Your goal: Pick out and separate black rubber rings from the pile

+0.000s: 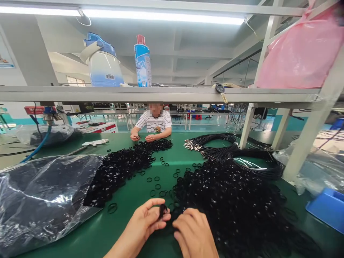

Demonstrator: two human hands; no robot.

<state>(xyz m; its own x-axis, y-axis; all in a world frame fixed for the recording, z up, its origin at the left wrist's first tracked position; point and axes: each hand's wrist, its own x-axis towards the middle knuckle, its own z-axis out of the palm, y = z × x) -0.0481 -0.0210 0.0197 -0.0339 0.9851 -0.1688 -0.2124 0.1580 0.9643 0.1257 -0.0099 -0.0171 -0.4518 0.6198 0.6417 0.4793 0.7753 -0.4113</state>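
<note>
My left hand point(145, 224) pinches a small bunch of black rubber rings point(162, 209) between thumb and fingers near the table's front edge. My right hand point(195, 233) sits just right of it, fingers curled down against the edge of a large heap of black rings point(236, 200); what it holds, if anything, is hidden. A second heap of rings point(126, 166) stretches across the green table point(120, 229) toward the far side. Loose single rings point(157, 178) lie between the two heaps.
A clear plastic bag of black parts point(40, 200) lies at the left. Coiled black cables point(242, 150) rest at back right by a shelf post point(247, 125). A blue tray point(326, 209) sits at the right. A person in a striped shirt point(153, 123) works opposite. Bottles point(142, 61) stand overhead.
</note>
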